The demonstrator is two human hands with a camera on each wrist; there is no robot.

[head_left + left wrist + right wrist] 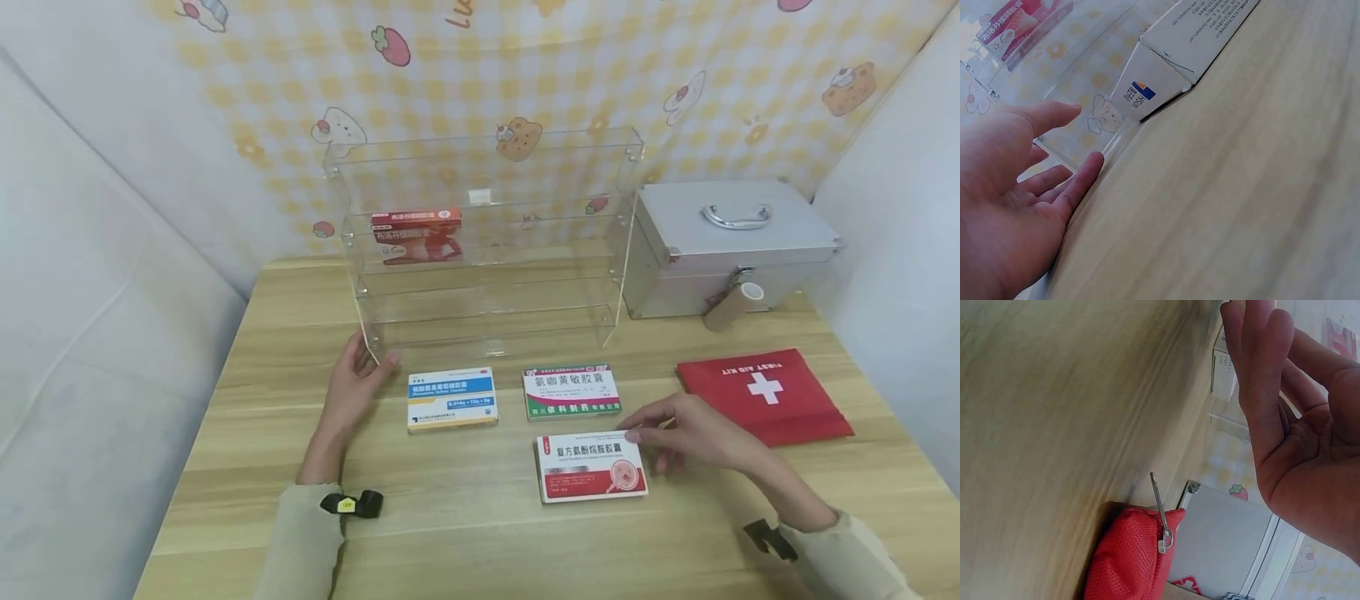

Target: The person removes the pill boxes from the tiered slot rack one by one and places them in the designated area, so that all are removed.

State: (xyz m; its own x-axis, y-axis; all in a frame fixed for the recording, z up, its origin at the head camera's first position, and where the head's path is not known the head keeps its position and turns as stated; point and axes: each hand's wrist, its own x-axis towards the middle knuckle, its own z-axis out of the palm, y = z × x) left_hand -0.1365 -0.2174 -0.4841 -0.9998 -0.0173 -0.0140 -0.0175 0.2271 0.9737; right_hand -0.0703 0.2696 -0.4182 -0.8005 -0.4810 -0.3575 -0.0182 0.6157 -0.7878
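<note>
My left hand (354, 385) is at the lower left corner of a clear acrylic rack (491, 329), thumb in front of its side panel and fingers beside the outer face. In the left wrist view the thumb stands apart from the loosely extended fingers. My right hand (686, 429) has its thumb and forefinger tips at the upper right corner of a red-and-white medicine box (591, 467), which lies flat on the table. Behind it lies a green-and-white medicine box (572, 392). A blue-and-white medicine box (452, 398) lies just right of my left hand.
Red medicine boxes (417, 237) stand on an upper left shelf of the rack. On the right are a silver case (735, 242) with a handle, a small brown roll (731, 308) before it, and a red first aid pouch (765, 396). A checked cloth (450, 83) hangs behind.
</note>
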